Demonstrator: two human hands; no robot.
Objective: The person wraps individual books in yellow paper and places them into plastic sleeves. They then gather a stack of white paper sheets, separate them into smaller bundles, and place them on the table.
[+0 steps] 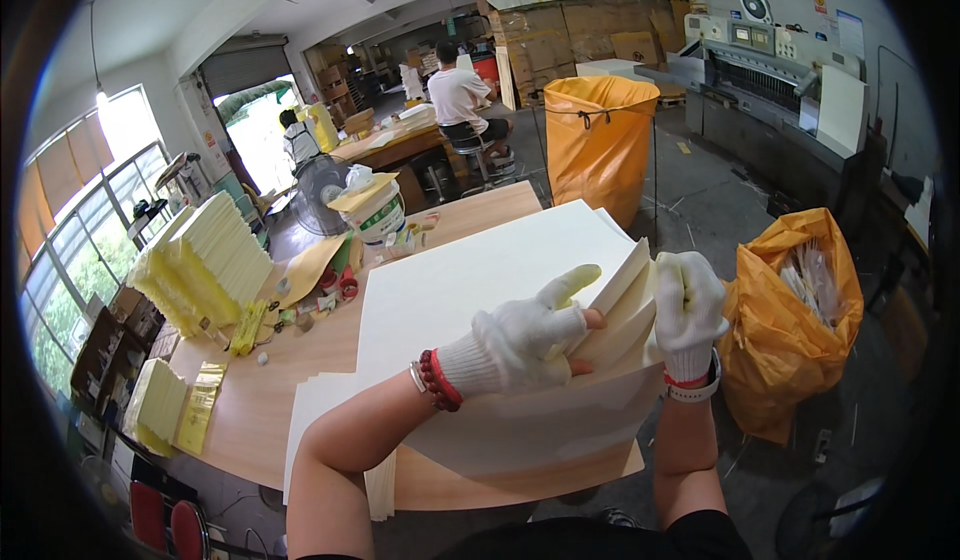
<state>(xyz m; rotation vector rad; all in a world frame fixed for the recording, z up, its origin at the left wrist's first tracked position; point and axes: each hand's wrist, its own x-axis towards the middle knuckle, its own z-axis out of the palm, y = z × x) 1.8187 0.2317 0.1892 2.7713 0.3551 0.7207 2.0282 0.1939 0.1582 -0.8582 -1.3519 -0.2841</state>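
Note:
Large white sheets (460, 270) lie on the wooden table in front of me, their right side bent up into folds. My left hand (530, 335), in a white knit glove with bare fingertips, rests against the bent sheets. Its thumb is stretched apart from the fingers, and some fingers are partly hidden. My right hand (688, 310), also gloved, is closed at the raised right edge of the sheets, pinching them. The near part of the sheets hangs in shadow below my hands. More white sheets (320, 400) lie under my left forearm.
Yellow-edged stacks (205, 265) and a smaller stack (157, 400) stand on the left of the table (240, 415). A white bucket (375, 210) and red tape rolls (345, 285) sit farther back. Orange bags (600, 145) stand right. Two people work behind, one seated (460, 100).

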